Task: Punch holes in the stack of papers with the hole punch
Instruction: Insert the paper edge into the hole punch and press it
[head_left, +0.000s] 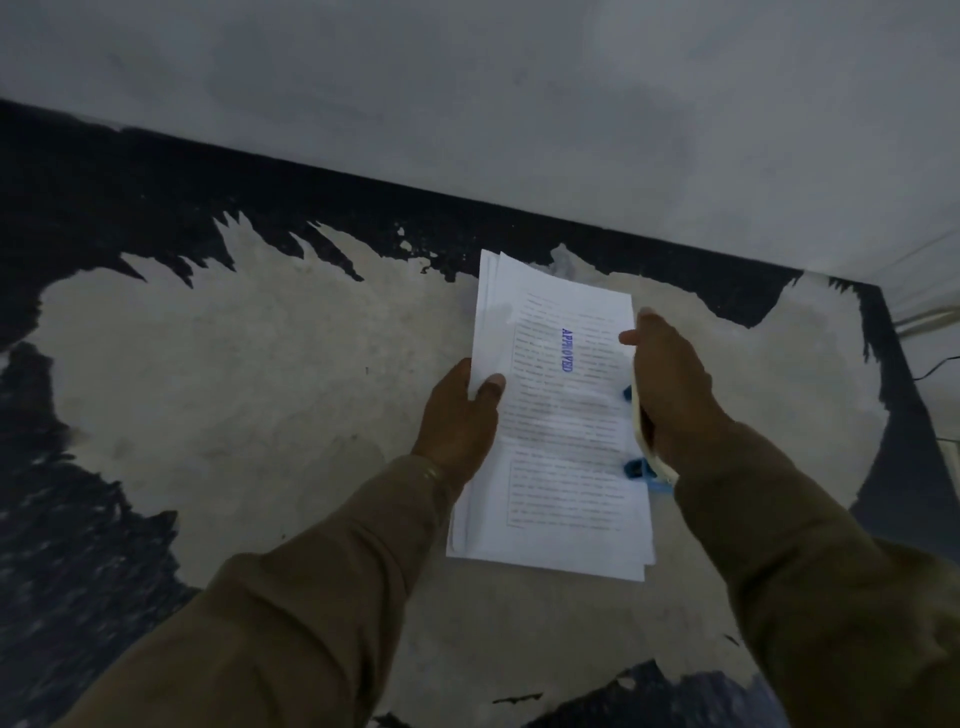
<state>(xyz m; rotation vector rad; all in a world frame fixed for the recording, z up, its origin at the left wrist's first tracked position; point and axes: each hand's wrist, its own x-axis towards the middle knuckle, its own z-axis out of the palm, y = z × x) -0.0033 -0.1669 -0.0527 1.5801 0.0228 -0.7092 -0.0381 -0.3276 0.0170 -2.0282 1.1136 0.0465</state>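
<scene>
A stack of papers (558, 415) is seen lying lengthwise on a worn tabletop (234, 389) whose dark coating has peeled away to a pale patch. The top sheet is printed with lines of text and stamped "APPROVED" in blue. The left edge of the stack is held by the left hand (462, 415), its grip clamped on the papers with the thumb laid over the top sheet and the fingers hidden beneath. On the right edge of the stack a hole punch (647, 457) with blue and cream parts is covered by the right hand (670, 384); the grip is closed over the punch from above, and the paper edge is seated in its mouth. Both forearms are covered by olive-brown sleeves (322, 597). A pale wall (519, 104) is seen beyond the stack.
</scene>
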